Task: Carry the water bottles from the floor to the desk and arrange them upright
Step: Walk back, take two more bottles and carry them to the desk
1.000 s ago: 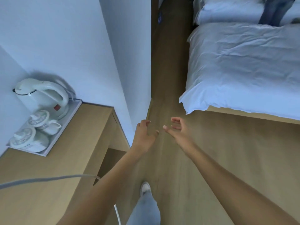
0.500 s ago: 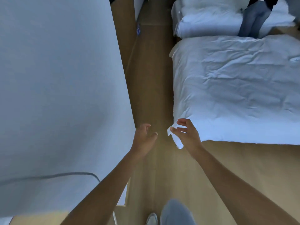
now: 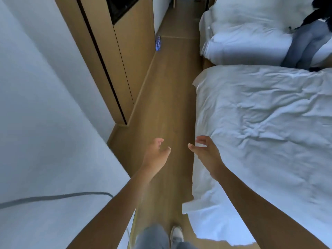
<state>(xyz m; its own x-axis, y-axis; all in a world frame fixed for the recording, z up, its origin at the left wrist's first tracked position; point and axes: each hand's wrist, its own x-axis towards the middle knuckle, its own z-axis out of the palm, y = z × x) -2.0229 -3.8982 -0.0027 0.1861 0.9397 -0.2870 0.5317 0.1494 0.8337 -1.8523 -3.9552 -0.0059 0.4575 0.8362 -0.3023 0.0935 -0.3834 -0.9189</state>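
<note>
Looking down a narrow strip of wood floor (image 3: 168, 97) between a white wall (image 3: 45, 123) on the left and a bed (image 3: 260, 132) on the right. Both arms reach forward at mid-frame, bare-handed.

Left hand (image 3: 156, 156): fingers loosely spread and relaxed, thumb apart from the rest, holding nothing, over the floor. Right hand (image 3: 206, 152): same story, fingers slightly bent, thumb pointing inward, nothing in it. It sits just over the near-left edge of the bed cover; can't tell if it touches the fabric. The two hands are near each other with a gap of bare floor showing between them.

Water bottles (image 3: 158, 43): a small blue-labelled cluster on the floor far ahead, right against the base of the wood wall panel (image 3: 133, 56) on the left. Too blurred and small to count or say whether they stand upright. Well apart from both hands.

Other stuff: a grey cable (image 3: 53, 196) runs across the white wall at lower left. A second bed (image 3: 248, 33) lies beyond the first, and another person's legs in jeans (image 3: 305, 45) sit on its edge at top right. The wearer's own jeans leg (image 3: 152, 238) and a white shoe (image 3: 177, 234) show at the bottom, shoe on the floor.
</note>
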